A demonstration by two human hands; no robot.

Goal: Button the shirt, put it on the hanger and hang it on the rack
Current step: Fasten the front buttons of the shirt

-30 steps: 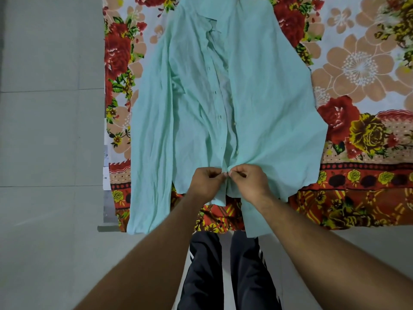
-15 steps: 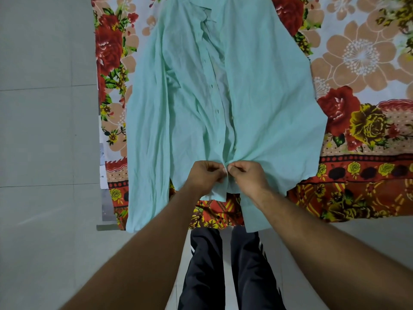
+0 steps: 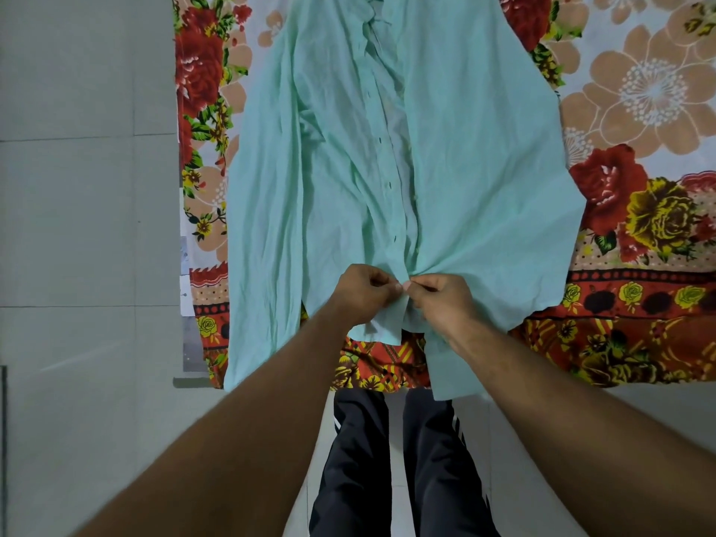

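Our left hand (image 3: 361, 295) and right hand (image 3: 443, 304) met fingertip to fingertip, each pinching one front edge of the mint-green shirt (image 3: 484, 168) near its lower end. The shirt lay flat on the floral bedsheet (image 3: 639, 110), its long axis running straight away from us, collar (image 3: 377, 17) farthest. The open placket (image 3: 395, 168) climbed from between our hands, equally near both, so we judged the remaining buttoning lay further up

I see tiled floor (image 3: 77, 226) open at 9 o'clock; the shirt (image 3: 484, 149) sprawls toward 12, and flat floral sheet (image 3: 639, 110) lies at 3.
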